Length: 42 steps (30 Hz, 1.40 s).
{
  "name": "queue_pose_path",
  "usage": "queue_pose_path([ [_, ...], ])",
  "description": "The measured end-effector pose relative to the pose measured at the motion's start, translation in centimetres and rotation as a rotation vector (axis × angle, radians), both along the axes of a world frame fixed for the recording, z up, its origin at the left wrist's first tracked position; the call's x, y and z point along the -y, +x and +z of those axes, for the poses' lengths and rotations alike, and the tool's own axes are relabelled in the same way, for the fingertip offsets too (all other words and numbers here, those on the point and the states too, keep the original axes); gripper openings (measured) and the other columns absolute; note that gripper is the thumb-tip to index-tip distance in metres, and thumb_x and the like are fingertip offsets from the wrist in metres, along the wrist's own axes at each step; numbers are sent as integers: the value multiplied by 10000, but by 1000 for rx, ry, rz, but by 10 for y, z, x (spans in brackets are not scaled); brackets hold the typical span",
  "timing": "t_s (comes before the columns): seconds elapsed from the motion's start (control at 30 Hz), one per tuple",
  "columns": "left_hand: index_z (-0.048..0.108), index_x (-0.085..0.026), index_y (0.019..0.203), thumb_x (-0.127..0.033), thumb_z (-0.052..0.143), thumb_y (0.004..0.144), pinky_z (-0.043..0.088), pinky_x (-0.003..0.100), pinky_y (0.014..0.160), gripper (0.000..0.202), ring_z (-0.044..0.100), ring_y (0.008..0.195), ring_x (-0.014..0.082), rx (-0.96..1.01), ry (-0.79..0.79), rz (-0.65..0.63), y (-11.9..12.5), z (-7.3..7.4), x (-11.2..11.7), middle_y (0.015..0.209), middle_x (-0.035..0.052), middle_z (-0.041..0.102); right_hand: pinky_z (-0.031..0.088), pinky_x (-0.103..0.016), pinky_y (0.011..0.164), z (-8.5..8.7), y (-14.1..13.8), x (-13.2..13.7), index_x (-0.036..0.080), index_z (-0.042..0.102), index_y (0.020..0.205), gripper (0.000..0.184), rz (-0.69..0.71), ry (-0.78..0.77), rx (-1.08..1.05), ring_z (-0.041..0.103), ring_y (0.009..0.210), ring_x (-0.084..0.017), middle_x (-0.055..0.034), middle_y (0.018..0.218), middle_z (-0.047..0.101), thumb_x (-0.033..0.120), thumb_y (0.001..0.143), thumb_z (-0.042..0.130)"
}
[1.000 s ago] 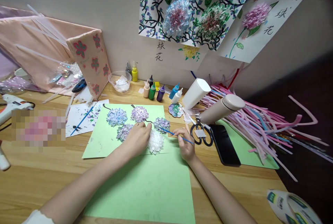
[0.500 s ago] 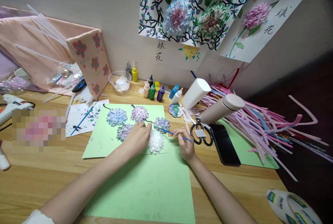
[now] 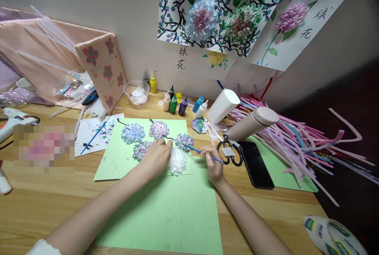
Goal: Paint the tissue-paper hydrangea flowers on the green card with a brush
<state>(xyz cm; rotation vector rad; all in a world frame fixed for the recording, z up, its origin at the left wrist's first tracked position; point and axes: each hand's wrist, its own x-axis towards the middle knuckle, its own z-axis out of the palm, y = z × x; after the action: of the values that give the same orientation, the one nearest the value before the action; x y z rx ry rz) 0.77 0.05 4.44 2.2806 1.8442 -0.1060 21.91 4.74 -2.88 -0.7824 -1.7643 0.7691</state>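
Observation:
A light green sheet [image 3: 118, 160] lies on the wooden table and carries several crumpled paper flowers in purple and blue, plus a white paper flower [image 3: 178, 161]. My left hand [image 3: 156, 157] rests on the sheet, fingers curled against the white flower. My right hand [image 3: 213, 165] pinches a thin blue paintbrush [image 3: 197, 150]. The brush tip touches the purple-blue flower [image 3: 184, 141] just above the white one. A second green sheet [image 3: 168, 215] lies nearer to me, under both forearms.
Small paint bottles [image 3: 174, 104], a paint palette [image 3: 199, 125], black scissors [image 3: 229, 152], a dark phone [image 3: 256, 164], two tubes and a heap of pink strips [image 3: 299, 140] are at the right. A glue gun [image 3: 14, 119] and painted paper [image 3: 91, 132] lie left.
My right hand has shifted slightly right and up with the brush; its tip stays at the purple-blue flower. The left hand has not moved.

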Motion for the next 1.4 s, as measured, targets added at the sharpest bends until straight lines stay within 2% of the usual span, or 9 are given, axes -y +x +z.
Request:
queue_pose_path([
  [0.17, 555, -115, 967, -42, 329, 864, 384, 361, 727, 259, 548, 832, 271, 5, -4, 1, 0, 0, 0, 803, 123, 617, 452, -337, 681, 4, -2, 1, 220, 551, 795, 180, 47, 5, 78, 591, 734, -189, -29, 751, 616, 234, 883, 395],
  [0.47, 554, -107, 987, -37, 335, 862, 386, 361, 732, 262, 551, 856, 278, 9, -22, 7, 0, 1, 0, 825, 135, 620, 480, -361, 721, -2, 0, -1, 231, 545, 826, 181, -21, -47, 35, 597, 777, -194, -29, 781, 610, 258, 901, 382],
  [0.73, 550, -100, 1015, -38, 354, 854, 394, 353, 739, 261, 558, 873, 274, -2, -17, 19, 0, 3, 1, 844, 137, 631, 486, -350, 700, 2, -2, 0, 226, 549, 834, 185, -16, -14, 31, 617, 774, -192, -31, 788, 626, 259, 908, 382],
  [0.97, 542, -105, 1023, -33, 359, 852, 394, 353, 749, 262, 556, 887, 273, 6, -9, 29, 0, 2, 1, 843, 133, 635, 467, -342, 674, -1, -1, -1, 225, 543, 787, 205, 44, -10, 73, 609, 739, -194, -30, 745, 623, 241, 909, 379],
  [1.4, 554, -109, 1006, -47, 352, 863, 389, 352, 741, 255, 553, 888, 277, 15, -23, 32, 0, 2, 1, 830, 132, 626, 478, -323, 696, 7, -4, -2, 229, 542, 833, 186, 15, 22, 106, 613, 781, -187, -28, 781, 625, 232, 916, 376],
])
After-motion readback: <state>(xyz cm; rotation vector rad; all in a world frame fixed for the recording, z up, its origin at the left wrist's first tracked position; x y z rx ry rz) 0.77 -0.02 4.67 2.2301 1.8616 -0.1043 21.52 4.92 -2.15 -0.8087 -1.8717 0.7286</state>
